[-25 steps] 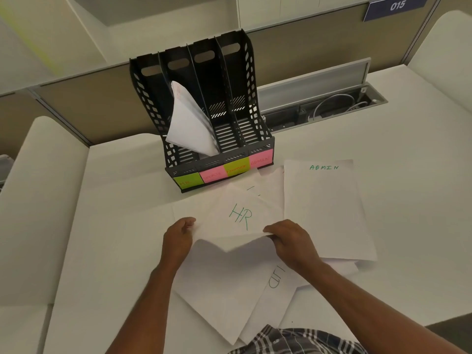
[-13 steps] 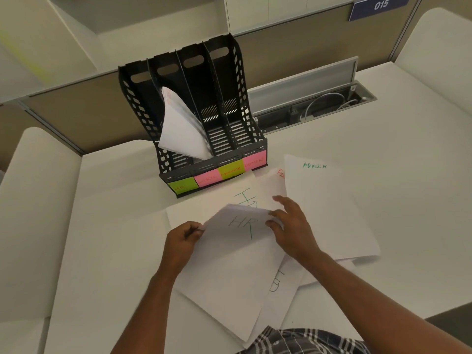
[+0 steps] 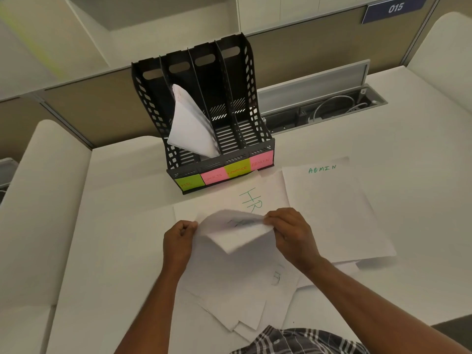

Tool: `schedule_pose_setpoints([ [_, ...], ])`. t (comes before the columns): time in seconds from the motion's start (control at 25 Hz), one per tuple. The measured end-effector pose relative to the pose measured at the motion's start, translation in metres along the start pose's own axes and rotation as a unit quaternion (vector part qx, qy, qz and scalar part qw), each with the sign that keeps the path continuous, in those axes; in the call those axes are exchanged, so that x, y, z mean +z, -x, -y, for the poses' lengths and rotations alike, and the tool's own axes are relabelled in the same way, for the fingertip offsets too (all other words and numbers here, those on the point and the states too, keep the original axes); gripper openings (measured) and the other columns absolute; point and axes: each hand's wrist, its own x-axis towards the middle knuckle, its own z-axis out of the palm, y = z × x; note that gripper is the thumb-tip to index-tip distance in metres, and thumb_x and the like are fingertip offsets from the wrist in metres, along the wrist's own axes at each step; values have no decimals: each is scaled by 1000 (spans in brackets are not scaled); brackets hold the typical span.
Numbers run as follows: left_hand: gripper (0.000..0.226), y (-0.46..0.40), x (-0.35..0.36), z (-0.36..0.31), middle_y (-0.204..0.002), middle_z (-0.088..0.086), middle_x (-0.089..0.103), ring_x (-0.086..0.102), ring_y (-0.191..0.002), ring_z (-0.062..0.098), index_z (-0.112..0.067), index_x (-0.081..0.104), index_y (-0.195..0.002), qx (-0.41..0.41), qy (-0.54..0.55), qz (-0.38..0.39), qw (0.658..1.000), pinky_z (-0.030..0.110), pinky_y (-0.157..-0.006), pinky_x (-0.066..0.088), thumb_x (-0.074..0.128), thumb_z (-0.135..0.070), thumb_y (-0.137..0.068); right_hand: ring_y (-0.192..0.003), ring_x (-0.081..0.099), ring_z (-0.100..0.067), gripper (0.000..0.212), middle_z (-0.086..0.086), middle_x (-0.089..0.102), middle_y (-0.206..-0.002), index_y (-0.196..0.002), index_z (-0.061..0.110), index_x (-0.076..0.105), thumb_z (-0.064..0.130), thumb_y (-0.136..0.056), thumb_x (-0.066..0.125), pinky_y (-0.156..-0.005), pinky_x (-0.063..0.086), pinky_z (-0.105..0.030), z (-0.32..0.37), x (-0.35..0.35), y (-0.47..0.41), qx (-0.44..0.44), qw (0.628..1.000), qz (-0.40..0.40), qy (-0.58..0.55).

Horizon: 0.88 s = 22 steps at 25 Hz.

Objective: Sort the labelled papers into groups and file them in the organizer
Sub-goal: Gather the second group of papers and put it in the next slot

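A black four-slot organizer (image 3: pixel 252 98) stands at the back of the desk, with green, pink, yellow and pink sticky labels on its front. A sheaf of white papers (image 3: pixel 191 129) leans out of its second slot. My left hand (image 3: pixel 178 238) and my right hand (image 3: pixel 291 231) each pinch a side of a curled white sheet (image 3: pixel 235 233) whose lettering is blurred. Just behind it an "HR" sheet (image 3: pixel 251 200) lies flat. To the right lies a sheet marked "ADMIN" (image 3: pixel 329 208). More white sheets (image 3: pixel 242 297) are spread under my forearms.
An open cable tray (image 3: pixel 327 111) with wires sits in the desk behind and to the right of the organizer. A partition wall runs along the back. The desk's front edge (image 3: pixel 421 325) is near my right forearm.
The sheet I hold has bent over between my hands, so its "HR" lettering now shows blurred. My right hand has gone back to its right edge. The other "HR" sheet behind is more exposed.
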Motion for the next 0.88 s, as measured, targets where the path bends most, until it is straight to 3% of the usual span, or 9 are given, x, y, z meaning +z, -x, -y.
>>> schedule_pose_setpoints([
  [0.08,21,-7,-3,-2,-70,-10,68,58,-68,7,-26,69,-71,-24,21,-16,999,21,-63,47,66,-23,-92,-86,67,-29,35,-11,74,-91,-83,0,76,2,-97,44,-81,49,-30,1,-4,5,-37,999,-20,-16],
  [0.2,18,-20,-7,-9,-79,-9,69,60,-75,11,-23,69,-74,-38,21,-19,999,22,-67,47,66,-21,-92,-87,66,-28,23,-11,73,-91,-80,1,75,-1,-92,55,-83,47,-31,13,-6,15,-90,994,-16,-56],
  [0.28,17,-25,-8,-15,-83,-8,69,60,-77,10,-24,68,-76,-36,17,-14,999,21,-68,47,66,-21,-93,-88,65,-27,26,-13,72,-92,-81,1,75,-1,-93,51,-82,48,-31,17,-7,15,-84,994,-27,-67],
  [0.4,18,-27,-11,-22,-80,-6,66,56,-72,10,-22,66,-78,-18,16,-32,999,21,-65,45,62,-19,-95,-89,66,-23,30,-12,71,-92,-84,0,74,-12,-80,46,-83,50,-26,9,-16,-8,52,991,-85,-85],
  [0.52,14,-30,-22,-33,-79,-2,64,54,-71,14,-17,64,-83,33,-6,-82,996,25,-63,43,59,-19,-96,-80,63,-15,23,-2,69,-84,-85,6,71,-12,-79,59,-75,42,-8,-12,-31,-41,239,961,-119,-79],
  [0.6,11,-34,-31,-40,-84,2,65,55,-75,17,-15,64,-88,49,-5,-126,991,27,-65,43,58,-19,-97,-73,62,-14,16,6,67,-76,-84,13,72,-1,-81,66,-66,39,-5,-36,-43,-56,339,937,-55,-65],
  [0.64,10,-36,-36,-42,-87,2,65,56,-78,17,-15,64,-90,49,-5,-151,987,28,-68,43,57,-20,-97,-70,61,-15,13,8,66,-73,-81,15,71,3,-81,66,-63,41,-11,-48,-48,-61,375,926,10,-50],
  [0.76,16,-42,-44,-39,-94,4,65,57,-84,20,-10,66,-100,28,-7,-206,978,30,-75,43,55,-22,-98,-67,59,-26,6,-5,66,-69,-75,6,68,5,-77,62,-56,40,-26,-75,-54,-56,444,877,182,17],
  [0.88,22,-41,-41,-22,-101,10,64,57,-86,23,-5,66,-108,-69,30,-207,975,31,-75,45,55,-21,-97,-64,59,-25,4,-11,67,-72,-78,0,69,0,-76,66,-57,41,-27,-79,-49,-39,517,833,191,-47],
])
